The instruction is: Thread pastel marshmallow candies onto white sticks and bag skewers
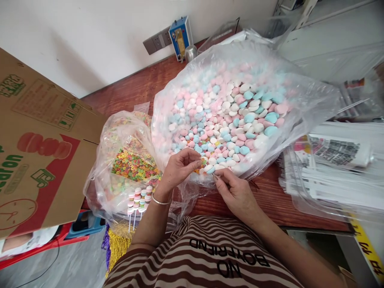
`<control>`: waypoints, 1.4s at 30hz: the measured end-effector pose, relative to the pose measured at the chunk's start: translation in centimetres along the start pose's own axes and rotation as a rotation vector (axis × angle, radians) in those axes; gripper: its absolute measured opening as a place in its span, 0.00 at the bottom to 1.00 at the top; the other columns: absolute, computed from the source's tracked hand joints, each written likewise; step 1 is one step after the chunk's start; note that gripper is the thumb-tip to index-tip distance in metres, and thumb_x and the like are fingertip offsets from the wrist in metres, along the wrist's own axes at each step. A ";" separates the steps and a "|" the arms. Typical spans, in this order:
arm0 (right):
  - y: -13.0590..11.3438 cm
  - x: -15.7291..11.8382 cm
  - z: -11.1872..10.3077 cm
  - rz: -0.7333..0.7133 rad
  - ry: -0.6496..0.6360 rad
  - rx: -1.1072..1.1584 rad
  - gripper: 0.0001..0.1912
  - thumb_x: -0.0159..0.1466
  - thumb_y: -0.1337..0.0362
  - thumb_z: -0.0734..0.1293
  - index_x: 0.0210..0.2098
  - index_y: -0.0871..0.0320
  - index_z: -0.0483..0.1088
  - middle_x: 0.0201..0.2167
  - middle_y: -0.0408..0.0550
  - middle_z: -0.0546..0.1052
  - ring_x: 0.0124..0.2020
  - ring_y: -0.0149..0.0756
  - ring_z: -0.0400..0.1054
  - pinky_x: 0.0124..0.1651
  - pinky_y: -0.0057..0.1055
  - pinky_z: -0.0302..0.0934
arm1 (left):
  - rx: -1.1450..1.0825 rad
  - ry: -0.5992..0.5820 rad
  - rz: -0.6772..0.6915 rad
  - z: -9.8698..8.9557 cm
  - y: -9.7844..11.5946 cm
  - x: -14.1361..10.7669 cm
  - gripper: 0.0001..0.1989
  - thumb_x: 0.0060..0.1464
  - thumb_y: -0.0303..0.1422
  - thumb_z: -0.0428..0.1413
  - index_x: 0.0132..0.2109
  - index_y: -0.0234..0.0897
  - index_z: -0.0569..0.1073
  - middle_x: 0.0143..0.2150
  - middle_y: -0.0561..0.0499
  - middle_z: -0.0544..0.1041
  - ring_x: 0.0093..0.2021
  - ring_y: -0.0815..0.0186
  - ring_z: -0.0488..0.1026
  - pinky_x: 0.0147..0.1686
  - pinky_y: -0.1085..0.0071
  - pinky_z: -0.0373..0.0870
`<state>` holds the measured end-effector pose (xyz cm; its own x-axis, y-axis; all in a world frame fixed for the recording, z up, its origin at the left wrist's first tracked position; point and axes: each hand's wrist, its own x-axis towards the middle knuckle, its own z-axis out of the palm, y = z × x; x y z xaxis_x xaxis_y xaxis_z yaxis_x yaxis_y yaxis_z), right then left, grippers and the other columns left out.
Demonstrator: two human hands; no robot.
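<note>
A large clear plastic bag [303,100] lies open, full of pastel pink, blue and white disc-shaped candies [240,116]. Over its near edge my left hand [181,166] pinches a small yellow-green ring candy at its fingertips. My right hand [235,188] is close beside it, thumb and forefinger pressed together on something thin that I cannot make out. To the left, a second clear bag [103,160] contains small colourful ring candies [132,164]. Candy skewers [139,200], pastel pieces stacked on white sticks, rest on that bag's near side.
A cardboard box [39,148] stands at far left. White packaging sheets [336,176] in clear plastic are piled at right. A blue device [181,38] and a wall socket panel [156,41] are at the back. Gold and purple fringe [118,244] hangs below the wooden table [129,90].
</note>
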<state>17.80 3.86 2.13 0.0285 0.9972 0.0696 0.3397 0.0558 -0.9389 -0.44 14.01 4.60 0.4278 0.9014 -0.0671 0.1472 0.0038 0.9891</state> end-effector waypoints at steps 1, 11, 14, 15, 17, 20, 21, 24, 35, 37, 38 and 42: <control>0.0 0.0 0.1 -0.013 0.023 -0.007 0.08 0.70 0.64 0.60 0.39 0.56 0.70 0.23 0.38 0.69 0.23 0.31 0.62 0.29 0.27 0.55 | 0.008 0.017 0.023 0.2 0.0 -0.2 0.15 0.54 0.40 0.68 0.44 0.37 0.76 0.34 0.51 0.80 0.34 0.68 0.79 0.37 0.71 0.78; -0.4 -0.4 0.0 -0.153 0.033 -0.163 0.11 0.70 0.67 0.59 0.30 0.55 0.64 0.21 0.37 0.65 0.21 0.29 0.59 0.28 0.27 0.53 | -0.065 -0.019 0.077 1.0 0.1 -1.7 0.32 0.58 0.33 0.66 0.67 0.43 0.67 0.33 0.55 0.79 0.34 0.70 0.78 0.40 0.74 0.76; -0.1 -0.4 0.3 -0.186 0.055 -0.211 0.12 0.70 0.67 0.58 0.29 0.54 0.62 0.21 0.38 0.66 0.21 0.30 0.59 0.28 0.28 0.52 | -0.044 -0.050 0.062 1.1 0.1 -1.9 0.34 0.58 0.33 0.65 0.69 0.43 0.65 0.33 0.54 0.79 0.34 0.70 0.78 0.40 0.75 0.75; 0.0 -0.4 0.3 -0.181 0.055 -0.216 0.12 0.71 0.66 0.58 0.29 0.54 0.62 0.22 0.39 0.67 0.21 0.30 0.60 0.28 0.28 0.52 | -0.028 -0.054 0.059 1.1 0.0 -1.9 0.35 0.58 0.33 0.65 0.70 0.43 0.64 0.34 0.54 0.79 0.35 0.70 0.78 0.41 0.75 0.75; 0.3 -0.2 0.3 -0.160 0.034 -0.191 0.12 0.72 0.65 0.58 0.31 0.55 0.65 0.24 0.41 0.71 0.24 0.32 0.63 0.29 0.27 0.54 | 0.005 -0.086 0.047 0.8 0.0 -1.6 0.39 0.59 0.33 0.64 0.73 0.43 0.59 0.35 0.53 0.80 0.35 0.70 0.78 0.41 0.74 0.76; 0.5 -0.1 -0.3 -0.105 0.027 -0.097 0.13 0.73 0.62 0.58 0.33 0.55 0.68 0.26 0.42 0.73 0.27 0.32 0.66 0.32 0.26 0.58 | 0.141 -0.076 0.060 0.0 0.0 -0.7 0.37 0.61 0.32 0.61 0.73 0.44 0.58 0.39 0.51 0.82 0.36 0.68 0.79 0.41 0.70 0.76; 0.6 -0.1 -0.6 -0.085 0.051 -0.075 0.13 0.73 0.61 0.58 0.33 0.55 0.68 0.26 0.41 0.72 0.26 0.32 0.66 0.32 0.25 0.58 | 0.240 -0.032 0.088 -0.3 0.1 -0.2 0.32 0.62 0.31 0.59 0.71 0.44 0.63 0.40 0.51 0.82 0.38 0.67 0.79 0.43 0.69 0.76; 0.8 -0.1 -1.6 -0.038 0.146 -0.087 0.14 0.73 0.59 0.60 0.33 0.54 0.70 0.23 0.39 0.69 0.24 0.31 0.63 0.30 0.25 0.57 | 0.620 0.063 0.195 -0.8 0.3 1.1 0.16 0.62 0.28 0.57 0.55 0.40 0.78 0.44 0.48 0.82 0.43 0.64 0.79 0.46 0.66 0.74; 1.2 -0.1 -2.3 -0.054 0.186 -0.093 0.12 0.72 0.60 0.61 0.34 0.55 0.71 0.23 0.39 0.71 0.23 0.30 0.63 0.30 0.26 0.57 | 1.137 -0.142 0.181 0.6 0.2 2.7 0.10 0.54 0.32 0.64 0.44 0.36 0.79 0.37 0.46 0.77 0.42 0.56 0.74 0.44 0.62 0.70; 1.2 0.0 -2.3 -0.052 0.170 -0.097 0.12 0.72 0.60 0.61 0.34 0.55 0.71 0.23 0.40 0.71 0.23 0.31 0.64 0.30 0.26 0.58 | 1.105 -0.101 0.195 0.7 0.0 2.4 0.10 0.53 0.29 0.63 0.44 0.35 0.79 0.36 0.47 0.77 0.41 0.57 0.73 0.43 0.62 0.70; 1.3 0.0 -2.2 -0.051 0.160 -0.098 0.12 0.72 0.60 0.61 0.34 0.55 0.71 0.23 0.40 0.72 0.23 0.31 0.64 0.30 0.26 0.58 | 1.053 -0.068 0.193 0.7 0.0 2.3 0.10 0.53 0.28 0.63 0.44 0.36 0.78 0.36 0.48 0.77 0.41 0.59 0.73 0.43 0.63 0.70; 1.4 -0.1 -2.0 -0.057 0.086 -0.118 0.12 0.72 0.60 0.59 0.36 0.55 0.71 0.27 0.43 0.77 0.26 0.34 0.69 0.31 0.27 0.59 | 0.573 0.078 0.145 0.8 -0.5 1.8 0.14 0.55 0.33 0.63 0.49 0.38 0.76 0.40 0.50 0.78 0.37 0.66 0.74 0.38 0.69 0.72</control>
<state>20.18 3.73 1.45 0.0850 0.9842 0.1552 0.4513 0.1009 -0.8867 0.92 15.26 3.94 0.4157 0.9046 0.0945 0.5595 -0.3362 0.7576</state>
